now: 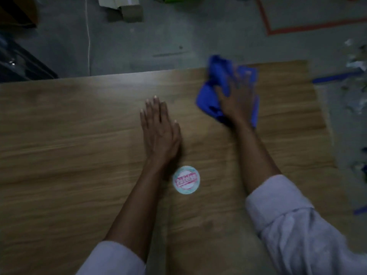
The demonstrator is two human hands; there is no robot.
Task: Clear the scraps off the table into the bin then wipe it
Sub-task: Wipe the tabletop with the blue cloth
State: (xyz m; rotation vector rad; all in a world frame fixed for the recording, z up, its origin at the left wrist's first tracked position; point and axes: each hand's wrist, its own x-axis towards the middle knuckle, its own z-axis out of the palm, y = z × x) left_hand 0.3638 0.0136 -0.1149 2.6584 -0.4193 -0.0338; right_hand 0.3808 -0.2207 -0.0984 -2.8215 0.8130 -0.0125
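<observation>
A crumpled blue cloth [216, 76] lies on the wooden table [69, 135] near its far right corner. My right hand [236, 96] presses flat on top of the cloth, fingers spread, and looks blurred. Flat on the bare wood near the table's middle rests my left hand [158, 128], palm down, holding nothing. A round white sticker or lid [186, 180] with red print sits on the table just beside my left wrist. Several torn scraps [355, 76] lie off the table's right edge; I cannot tell whether they are in a bin.
Beyond the far edge is grey floor [139, 46] with a cardboard box [131, 13], a white cord [88, 36] and orange tape lines [297, 26]. A dark object [21, 62] stands at the far left. Blue tape strips [337, 77] show at the right.
</observation>
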